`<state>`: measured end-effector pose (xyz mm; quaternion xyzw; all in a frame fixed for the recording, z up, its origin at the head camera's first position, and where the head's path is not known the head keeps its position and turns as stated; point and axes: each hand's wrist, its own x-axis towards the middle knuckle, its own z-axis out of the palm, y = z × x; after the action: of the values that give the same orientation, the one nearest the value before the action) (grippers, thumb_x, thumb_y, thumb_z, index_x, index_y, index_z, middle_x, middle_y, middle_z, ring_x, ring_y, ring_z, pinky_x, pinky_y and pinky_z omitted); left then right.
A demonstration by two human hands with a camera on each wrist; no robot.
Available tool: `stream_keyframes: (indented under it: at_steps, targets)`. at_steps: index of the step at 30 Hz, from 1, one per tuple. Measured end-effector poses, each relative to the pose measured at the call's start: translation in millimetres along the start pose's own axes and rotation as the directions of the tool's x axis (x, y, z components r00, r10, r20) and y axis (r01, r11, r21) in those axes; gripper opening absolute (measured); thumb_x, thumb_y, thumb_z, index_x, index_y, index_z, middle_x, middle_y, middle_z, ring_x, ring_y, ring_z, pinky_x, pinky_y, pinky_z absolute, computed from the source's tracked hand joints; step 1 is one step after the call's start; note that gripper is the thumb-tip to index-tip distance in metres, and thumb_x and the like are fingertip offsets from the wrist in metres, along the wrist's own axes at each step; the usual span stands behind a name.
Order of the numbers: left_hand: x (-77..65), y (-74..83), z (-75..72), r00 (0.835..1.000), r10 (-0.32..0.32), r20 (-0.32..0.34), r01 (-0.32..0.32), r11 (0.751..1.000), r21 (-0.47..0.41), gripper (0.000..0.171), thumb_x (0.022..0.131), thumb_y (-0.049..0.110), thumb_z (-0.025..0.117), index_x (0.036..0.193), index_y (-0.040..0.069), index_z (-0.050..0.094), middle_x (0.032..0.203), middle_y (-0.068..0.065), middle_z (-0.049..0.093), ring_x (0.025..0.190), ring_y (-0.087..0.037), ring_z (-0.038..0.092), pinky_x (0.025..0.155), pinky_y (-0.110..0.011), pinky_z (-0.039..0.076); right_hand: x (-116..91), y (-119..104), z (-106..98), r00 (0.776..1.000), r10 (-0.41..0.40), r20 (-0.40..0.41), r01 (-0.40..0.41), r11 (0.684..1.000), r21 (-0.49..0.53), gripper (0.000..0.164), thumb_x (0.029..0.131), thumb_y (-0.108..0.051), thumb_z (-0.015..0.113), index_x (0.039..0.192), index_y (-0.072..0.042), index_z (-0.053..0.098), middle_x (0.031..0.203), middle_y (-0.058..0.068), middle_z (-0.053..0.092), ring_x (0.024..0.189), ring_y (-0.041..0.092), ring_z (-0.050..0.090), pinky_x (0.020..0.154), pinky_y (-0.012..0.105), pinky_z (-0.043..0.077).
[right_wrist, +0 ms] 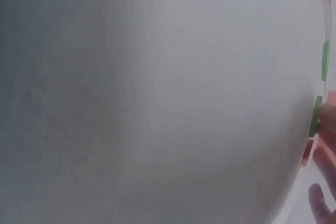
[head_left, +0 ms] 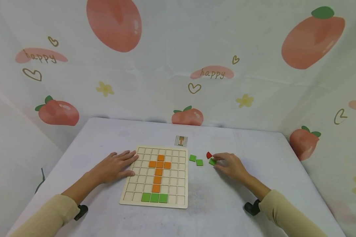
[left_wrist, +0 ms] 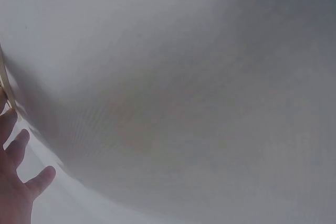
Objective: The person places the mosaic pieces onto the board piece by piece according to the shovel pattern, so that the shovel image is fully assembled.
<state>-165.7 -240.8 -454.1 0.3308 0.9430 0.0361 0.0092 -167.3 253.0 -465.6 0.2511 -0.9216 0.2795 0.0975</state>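
Observation:
A wooden grid board [head_left: 176, 182] lies on the table, bearing a cross of orange square tiles [head_left: 158, 171] above a row of three green square tiles [head_left: 154, 197]. My left hand [head_left: 114, 167] rests with spread fingers at the board's left edge, fingertips over the rim. To the right of the board, my right hand [head_left: 232, 166] pinches a green square tile [head_left: 212, 162] between thumb and fingers, close to the tabletop. In the right wrist view that green tile [right_wrist: 315, 116] shows at the fingertips. Just beside it lies a red fan-shaped piece [head_left: 209, 155].
Two loose green tiles, one nearer the board [head_left: 192, 158] and one a little closer to me [head_left: 199, 162], lie between the board and my right hand. Behind the board is a small pattern card [head_left: 181, 141]. A printed cloth backdrop [head_left: 154, 82] rises behind the white table [head_left: 240, 138].

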Motion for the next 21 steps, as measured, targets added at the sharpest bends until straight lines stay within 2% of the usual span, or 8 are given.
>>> stream_keyframes:
  at_steps: [10, 21]
  targets:
    - [-1.5, 0.5, 0.4, 1.0, -0.007, 0.0, 0.007, 1.0, -0.006, 0.072, 0.094, 0.059, 0.056, 0.15, 0.013, 0.047, 0.154, -0.011, 0.043, 0.14, -0.036, 0.041, 0.102, -0.063, 0.039, 1.2, -3.7, -0.1, 0.998, 0.069, 0.005, -0.069, 0.997, -0.021, 0.038, 0.078, -0.005, 0.083, 0.114, -0.002, 0.071, 0.099, 0.003, 0.075, 0.1, 0.026, 0.066, 0.09, 0.053, 0.047]
    - [-0.9, 1.9, -1.7, 1.0, -0.022, 0.01, 0.022, 1.0, -0.009, 0.073, 0.094, 0.059, 0.056, 0.15, 0.014, 0.046, 0.155, -0.01, 0.042, 0.141, -0.036, 0.04, 0.103, -0.063, 0.038, 6.6, -7.0, 2.2, 0.998, 0.062, 0.033, -0.061, 0.998, -0.024, 0.039, 0.078, -0.007, 0.084, 0.115, 0.0, 0.071, 0.101, 0.004, 0.074, 0.096, 0.024, 0.064, 0.089, 0.051, 0.048]
